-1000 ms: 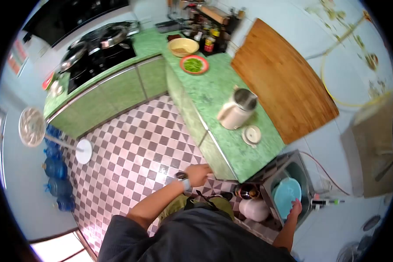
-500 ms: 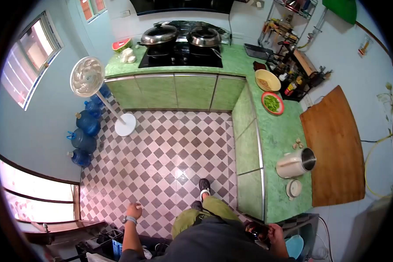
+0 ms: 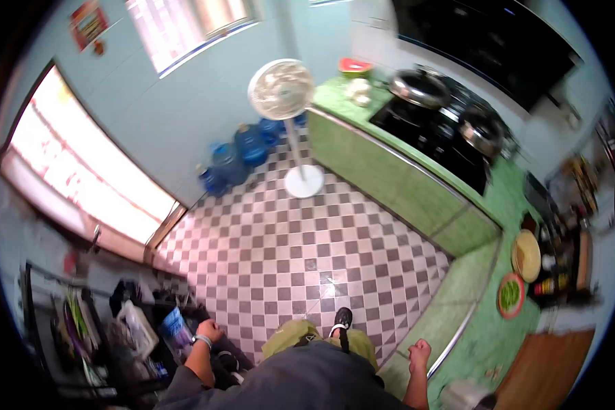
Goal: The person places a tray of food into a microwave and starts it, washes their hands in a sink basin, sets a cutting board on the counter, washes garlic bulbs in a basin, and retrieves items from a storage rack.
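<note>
1. The checkered floor (image 3: 301, 239) is spreading in the middle of the room, and the green counter (image 3: 458, 355) is running along the right side.
2. The right hand (image 3: 420, 355) is closing in a loose fist near the counter edge; I cannot tell if something is inside.
3. The left hand (image 3: 210, 331) is curling near the blue package (image 3: 176, 326); how far it is opening, I cannot tell.
4. The pale jug (image 3: 463, 395) is standing on the counter, beyond the right hand, looking blurred and partly cut off.
</note>
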A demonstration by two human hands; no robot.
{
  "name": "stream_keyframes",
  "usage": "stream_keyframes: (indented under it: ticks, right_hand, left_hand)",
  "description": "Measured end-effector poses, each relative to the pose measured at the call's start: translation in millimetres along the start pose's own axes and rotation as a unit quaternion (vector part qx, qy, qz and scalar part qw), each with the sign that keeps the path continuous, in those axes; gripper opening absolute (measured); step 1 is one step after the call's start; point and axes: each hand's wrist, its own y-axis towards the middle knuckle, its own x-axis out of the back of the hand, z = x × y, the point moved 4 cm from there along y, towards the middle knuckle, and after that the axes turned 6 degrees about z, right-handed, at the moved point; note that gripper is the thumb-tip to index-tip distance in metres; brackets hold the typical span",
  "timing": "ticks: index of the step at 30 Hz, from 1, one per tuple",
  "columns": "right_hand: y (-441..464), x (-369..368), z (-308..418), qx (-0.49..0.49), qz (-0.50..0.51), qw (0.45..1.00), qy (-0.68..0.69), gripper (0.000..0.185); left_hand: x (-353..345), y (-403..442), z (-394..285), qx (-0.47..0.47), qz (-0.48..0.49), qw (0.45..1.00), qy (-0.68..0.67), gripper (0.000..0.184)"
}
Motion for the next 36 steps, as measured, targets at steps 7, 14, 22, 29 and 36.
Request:
stream_keyframes:
  ticks: [7, 14, 22, 29, 36]
  right_hand:
    - [138.4, -79.2, 88.0, 0.059, 0.102, 0.976, -0.181, 0.031]
    - [183.9, -262.1, 181.8, 0.214, 0.252, 0.892, -0.309, 0.028]
    - [42.9, -671.2, 318.6, 0.430, 0.458, 0.645, -0.434, 0.027]
    - [-157.7, -929.2, 355.2, 0.462, 0.702, 0.400, -0.366, 0.089]
    - [-79.1, -1009.6, 374.2, 0.509, 0.649, 0.455, -0.336, 0.074]
  left_hand:
    - [-26.5, -48.2, 36.0, 0.104, -0.041, 0.984, -0.137, 0.012]
    - [-65.4, -62.1, 46.5, 0.181, -0.012, 0.964, -0.195, 0.014]
    - [69.0, 97.2, 32.2, 0.057, -0.212, 0.937, -0.271, 0.011]
    - [241.2, 189.4, 55.4, -0.065, -0.254, 0.941, -0.212, 0.089]
    - [205.2, 268.1, 155.3, 0.004, -0.237, 0.932, -0.274, 0.080]
